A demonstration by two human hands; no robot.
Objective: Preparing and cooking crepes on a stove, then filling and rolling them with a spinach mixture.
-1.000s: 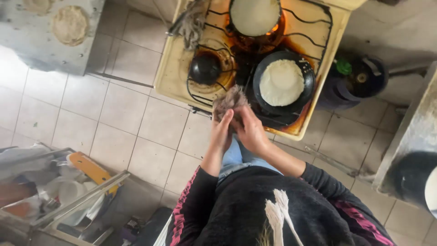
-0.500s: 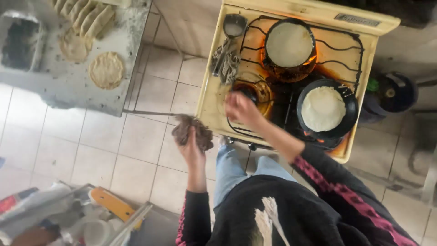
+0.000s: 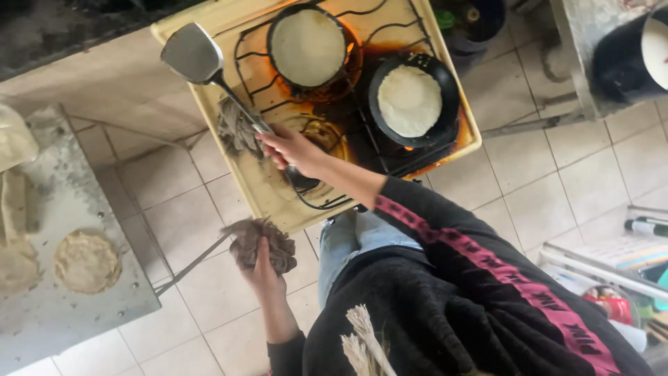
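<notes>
Right hand (image 3: pixel 289 150) clenched round metal spatula (image 3: pixel 202 59) handle above yellow stove (image 3: pixel 445 90). Left hand (image 3: pixel 264 268) gripped crumpled brown rag (image 3: pixel 261 244) beside stove edge. Tortillas in two pans (image 3: pixel 410 101).

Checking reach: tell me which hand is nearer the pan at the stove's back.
Right. The right hand grips the spatula just in front of that pan; the left hand holds a rag off the stove.

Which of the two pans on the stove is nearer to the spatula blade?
The rear pan, beside the spatula blade; the other pan sits farther right.
</notes>
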